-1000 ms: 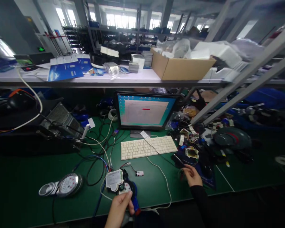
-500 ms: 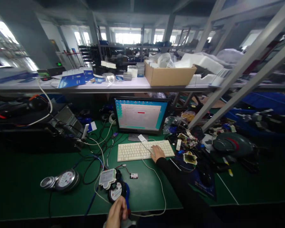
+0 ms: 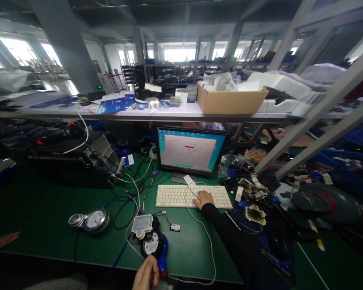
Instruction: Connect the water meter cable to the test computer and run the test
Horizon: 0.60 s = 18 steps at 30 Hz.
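Observation:
My right hand [image 3: 203,198] rests on the white keyboard [image 3: 181,195], fingers spread over the keys in front of the lit monitor [image 3: 191,150]. My left hand [image 3: 147,274] is at the table's near edge, curled around the lower end of a blue water meter [image 3: 153,244] with a round white dial. A white square module [image 3: 142,224] lies against the meter's top, wired to it. A small white connector block [image 3: 175,227] lies between meter and keyboard.
A second, metal-bodied meter [image 3: 92,220] lies to the left on the green table. Tangled cables [image 3: 133,189] run to black equipment [image 3: 78,161] at left. Clutter of parts [image 3: 254,193] fills the right. A cardboard box [image 3: 230,100] sits on the shelf above. Another person's fingers [image 3: 1,241] show at far left.
My right hand moved from the table at the right up onto the keyboard. The view shifted so the scene sits further right. My left hand stays on the blue meter.

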Each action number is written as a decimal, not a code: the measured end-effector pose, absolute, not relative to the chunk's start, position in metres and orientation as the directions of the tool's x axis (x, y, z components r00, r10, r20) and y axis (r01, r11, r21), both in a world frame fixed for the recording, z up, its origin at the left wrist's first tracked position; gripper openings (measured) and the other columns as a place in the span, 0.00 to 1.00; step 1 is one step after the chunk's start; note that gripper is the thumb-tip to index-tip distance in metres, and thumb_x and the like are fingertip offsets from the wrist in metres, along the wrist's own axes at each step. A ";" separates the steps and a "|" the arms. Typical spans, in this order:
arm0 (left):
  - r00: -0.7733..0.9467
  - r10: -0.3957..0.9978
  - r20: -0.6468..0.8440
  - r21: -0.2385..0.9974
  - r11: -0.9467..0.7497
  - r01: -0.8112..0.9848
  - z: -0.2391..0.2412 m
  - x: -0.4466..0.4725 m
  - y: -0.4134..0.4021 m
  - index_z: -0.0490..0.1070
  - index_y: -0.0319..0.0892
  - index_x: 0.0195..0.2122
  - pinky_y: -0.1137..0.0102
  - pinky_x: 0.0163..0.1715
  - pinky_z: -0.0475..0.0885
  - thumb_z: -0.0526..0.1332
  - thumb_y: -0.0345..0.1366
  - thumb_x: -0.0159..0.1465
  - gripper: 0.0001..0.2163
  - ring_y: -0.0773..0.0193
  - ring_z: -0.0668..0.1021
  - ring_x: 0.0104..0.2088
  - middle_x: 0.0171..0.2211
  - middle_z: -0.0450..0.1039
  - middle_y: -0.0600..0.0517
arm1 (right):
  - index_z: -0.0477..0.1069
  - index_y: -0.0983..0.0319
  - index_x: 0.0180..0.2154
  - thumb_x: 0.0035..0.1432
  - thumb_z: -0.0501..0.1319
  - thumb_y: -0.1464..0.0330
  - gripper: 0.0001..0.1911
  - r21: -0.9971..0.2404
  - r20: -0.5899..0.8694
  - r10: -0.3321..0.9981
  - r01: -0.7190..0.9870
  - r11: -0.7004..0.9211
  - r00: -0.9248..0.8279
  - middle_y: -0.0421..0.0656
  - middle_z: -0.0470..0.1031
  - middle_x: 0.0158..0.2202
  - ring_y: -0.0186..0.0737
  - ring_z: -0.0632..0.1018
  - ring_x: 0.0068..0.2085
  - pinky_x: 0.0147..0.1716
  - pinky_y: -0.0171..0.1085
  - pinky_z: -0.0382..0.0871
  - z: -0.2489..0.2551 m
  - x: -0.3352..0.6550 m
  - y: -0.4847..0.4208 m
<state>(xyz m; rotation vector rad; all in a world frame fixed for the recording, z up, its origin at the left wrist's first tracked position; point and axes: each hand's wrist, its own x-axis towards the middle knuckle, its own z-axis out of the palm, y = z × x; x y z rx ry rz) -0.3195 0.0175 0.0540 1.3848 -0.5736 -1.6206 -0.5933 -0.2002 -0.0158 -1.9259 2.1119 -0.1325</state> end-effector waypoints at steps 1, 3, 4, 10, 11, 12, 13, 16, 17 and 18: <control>0.032 -0.851 -0.525 0.809 -0.487 0.328 0.055 -0.321 0.017 0.62 0.43 0.20 0.71 0.25 0.53 0.63 0.66 0.45 0.28 0.69 0.59 0.18 0.12 0.59 0.59 | 0.65 0.67 0.57 0.59 0.54 0.59 0.28 -0.251 -0.137 -0.988 -0.962 0.106 -0.073 0.55 0.67 0.60 0.53 0.58 0.64 0.62 0.49 0.43 -0.017 -0.594 -0.200; 0.026 -0.853 -0.522 0.812 -0.487 0.321 0.057 -0.324 0.016 0.63 0.43 0.20 0.71 0.26 0.53 0.63 0.66 0.45 0.28 0.70 0.59 0.19 0.13 0.59 0.59 | 0.65 0.68 0.58 0.59 0.54 0.58 0.29 -0.251 -0.124 -0.990 -0.962 0.103 -0.073 0.55 0.66 0.60 0.53 0.58 0.65 0.62 0.49 0.43 -0.020 -0.594 -0.201; 0.021 -0.853 -0.521 0.813 -0.489 0.316 0.058 -0.325 0.015 0.63 0.43 0.20 0.71 0.26 0.53 0.63 0.66 0.46 0.28 0.70 0.59 0.19 0.13 0.60 0.59 | 0.65 0.68 0.57 0.59 0.54 0.57 0.30 -0.253 -0.118 -0.990 -0.962 0.101 -0.073 0.56 0.66 0.60 0.54 0.58 0.64 0.62 0.49 0.43 -0.021 -0.595 -0.202; -0.029 -0.860 -0.509 0.823 -0.496 0.275 0.046 -0.322 0.015 0.63 0.43 0.21 0.70 0.26 0.54 0.61 0.65 0.49 0.26 0.69 0.59 0.19 0.13 0.60 0.59 | 0.65 0.70 0.57 0.59 0.54 0.58 0.30 -0.271 -0.020 -0.997 -0.959 0.080 -0.077 0.57 0.66 0.60 0.55 0.58 0.65 0.63 0.51 0.43 -0.028 -0.598 -0.207; -0.048 -0.860 -0.507 0.824 -0.500 0.267 0.043 -0.320 0.015 0.63 0.44 0.21 0.70 0.26 0.54 0.61 0.65 0.49 0.27 0.68 0.60 0.19 0.13 0.60 0.58 | 0.65 0.69 0.57 0.59 0.55 0.58 0.29 -0.275 0.005 -0.997 -0.959 0.071 -0.075 0.56 0.65 0.61 0.55 0.58 0.65 0.63 0.51 0.43 -0.029 -0.598 -0.206; -0.065 -0.860 -0.507 0.823 -0.505 0.261 0.039 -0.319 0.015 0.63 0.44 0.22 0.70 0.26 0.55 0.60 0.66 0.49 0.27 0.68 0.60 0.19 0.14 0.60 0.58 | 0.66 0.69 0.57 0.58 0.55 0.59 0.29 -0.280 0.029 -0.997 -0.958 0.060 -0.071 0.56 0.64 0.61 0.55 0.58 0.65 0.63 0.51 0.44 -0.031 -0.599 -0.205; -0.079 -0.858 -0.507 0.820 -0.509 0.261 0.036 -0.317 0.015 0.63 0.44 0.22 0.70 0.26 0.55 0.60 0.66 0.49 0.27 0.68 0.60 0.19 0.14 0.60 0.58 | 0.66 0.68 0.56 0.57 0.56 0.60 0.29 -0.285 0.053 -0.996 -0.957 0.048 -0.066 0.56 0.63 0.62 0.55 0.59 0.64 0.63 0.51 0.45 -0.034 -0.600 -0.203; -0.083 -0.857 -0.508 0.816 -0.510 0.273 0.030 -0.314 0.014 0.63 0.44 0.22 0.70 0.26 0.55 0.60 0.66 0.49 0.27 0.68 0.61 0.19 0.14 0.61 0.58 | 0.67 0.67 0.55 0.57 0.55 0.62 0.26 -0.303 0.136 -0.990 -0.953 -0.003 -0.041 0.56 0.65 0.61 0.54 0.62 0.62 0.62 0.52 0.49 -0.042 -0.602 -0.191; -0.078 -0.858 -0.508 0.816 -0.508 0.277 0.029 -0.314 0.015 0.63 0.43 0.22 0.70 0.25 0.55 0.60 0.66 0.49 0.27 0.68 0.61 0.19 0.14 0.61 0.58 | 0.67 0.67 0.55 0.58 0.54 0.63 0.25 -0.308 0.167 -0.986 -0.951 -0.022 -0.031 0.56 0.66 0.60 0.54 0.63 0.62 0.61 0.51 0.51 -0.046 -0.604 -0.184; -0.075 -0.860 -0.504 0.819 -0.504 0.276 0.029 -0.314 0.015 0.64 0.43 0.23 0.70 0.25 0.54 0.60 0.66 0.49 0.27 0.68 0.60 0.19 0.13 0.61 0.58 | 0.67 0.67 0.54 0.58 0.54 0.64 0.25 -0.314 0.197 -0.980 -0.949 -0.041 -0.023 0.55 0.67 0.59 0.53 0.64 0.61 0.60 0.51 0.53 -0.050 -0.605 -0.176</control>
